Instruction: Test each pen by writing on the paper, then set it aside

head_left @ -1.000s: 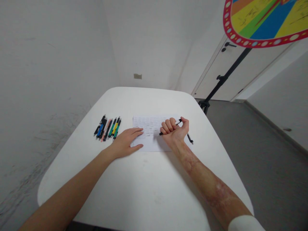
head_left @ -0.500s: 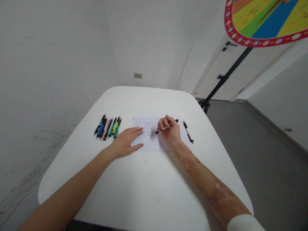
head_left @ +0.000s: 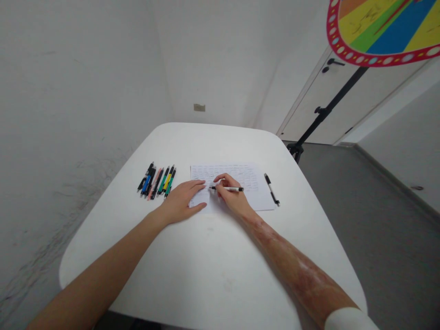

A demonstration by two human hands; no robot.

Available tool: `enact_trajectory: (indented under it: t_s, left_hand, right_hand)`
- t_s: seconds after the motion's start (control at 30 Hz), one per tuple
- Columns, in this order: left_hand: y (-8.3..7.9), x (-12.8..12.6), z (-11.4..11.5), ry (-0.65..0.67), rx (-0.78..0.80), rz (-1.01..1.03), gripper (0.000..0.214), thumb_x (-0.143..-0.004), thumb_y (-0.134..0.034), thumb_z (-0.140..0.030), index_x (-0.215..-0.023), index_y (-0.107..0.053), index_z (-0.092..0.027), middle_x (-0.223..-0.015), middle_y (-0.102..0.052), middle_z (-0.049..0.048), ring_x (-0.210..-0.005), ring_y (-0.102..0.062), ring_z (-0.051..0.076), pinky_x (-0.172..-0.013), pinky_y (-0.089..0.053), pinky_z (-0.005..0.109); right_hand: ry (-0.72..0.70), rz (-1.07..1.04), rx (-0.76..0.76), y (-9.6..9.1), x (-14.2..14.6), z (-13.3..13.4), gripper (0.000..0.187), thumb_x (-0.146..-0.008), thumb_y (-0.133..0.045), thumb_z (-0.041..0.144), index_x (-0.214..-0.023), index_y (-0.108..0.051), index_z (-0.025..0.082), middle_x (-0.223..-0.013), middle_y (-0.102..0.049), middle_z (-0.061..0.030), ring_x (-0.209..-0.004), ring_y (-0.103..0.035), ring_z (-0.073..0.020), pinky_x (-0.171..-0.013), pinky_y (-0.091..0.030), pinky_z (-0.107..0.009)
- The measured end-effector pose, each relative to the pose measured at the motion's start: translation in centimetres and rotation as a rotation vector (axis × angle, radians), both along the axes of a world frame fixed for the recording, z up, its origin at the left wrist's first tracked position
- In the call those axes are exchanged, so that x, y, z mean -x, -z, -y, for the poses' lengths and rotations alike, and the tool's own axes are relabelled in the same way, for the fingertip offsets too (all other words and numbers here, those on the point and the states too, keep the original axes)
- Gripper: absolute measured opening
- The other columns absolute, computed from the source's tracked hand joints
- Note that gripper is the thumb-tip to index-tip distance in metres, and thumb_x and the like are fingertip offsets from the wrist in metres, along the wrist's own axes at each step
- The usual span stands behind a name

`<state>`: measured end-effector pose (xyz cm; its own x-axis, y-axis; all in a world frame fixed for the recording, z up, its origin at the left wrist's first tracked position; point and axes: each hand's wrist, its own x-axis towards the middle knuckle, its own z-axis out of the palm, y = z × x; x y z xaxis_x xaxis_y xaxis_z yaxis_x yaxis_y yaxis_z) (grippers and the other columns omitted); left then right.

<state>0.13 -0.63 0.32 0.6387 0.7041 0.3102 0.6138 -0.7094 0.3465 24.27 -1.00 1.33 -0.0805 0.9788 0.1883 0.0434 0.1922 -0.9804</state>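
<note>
Paper (head_left: 257, 195) bearing rows of handwriting lies flat on the white counter (head_left: 206, 261), in front of us and near the middle. Our left hand (head_left: 184, 200) is open, palm down, its fingers reaching over the paper's left edge and its thumb set apart from them. Our right hand (head_left: 229, 195) is closed around a white-and-black pen (head_left: 234, 189), gripping it between the fingers above the paper; its tip points left toward our left fingertips, though we cannot tell whether it touches the page. Just beside the paper's right edge we see a spare pen (head_left: 272, 189) lying at a slant. Left of our left hand, a row of pens (head_left: 157, 184) in black, blue, pink, green and yellow lies side by side. Beyond the counter, we have a colourful wheel (head_left: 395, 39) at the upper right.
</note>
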Motion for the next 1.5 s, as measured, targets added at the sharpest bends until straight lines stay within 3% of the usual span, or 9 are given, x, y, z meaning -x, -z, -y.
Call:
enact_trajectory:
  t_s: [0.2, 1.5]
  left_hand:
    - [0.15, 0.02, -0.07, 0.0, 0.005, 0.005, 0.059, -0.105, -0.065, -0.053, -0.155, -0.058, -0.024, -0.164, -0.059, 0.0132, -0.152, -0.056, 0.033, -0.129, -0.045, 0.057]
    - [0.27, 0.14, -0.08, 0.004, 0.0, 0.003, 0.058, -0.106, -0.064, -0.054, -0.156, -0.057, -0.026, -0.165, -0.058, 0.0111, -0.152, -0.055, 0.032, -0.129, -0.045, 0.056]
  right_hand:
    - [0.035, 0.134, -0.05, 0.14, 0.07, 0.23, 0.02, -0.082, -0.061, 0.023, -0.066, -0.049, 0.025, -0.061, -0.049, 0.005, -0.062, -0.042, -0.0154, -0.061, -0.03, -0.03]
    - [0.084, 0.244, -0.065, 0.74, -0.05, 0.14, 0.021, -0.083, -0.058, 0.029, -0.066, -0.045, 0.026, -0.06, -0.045, 0.0057, -0.063, -0.04, -0.0156, -0.061, -0.029, -0.033]
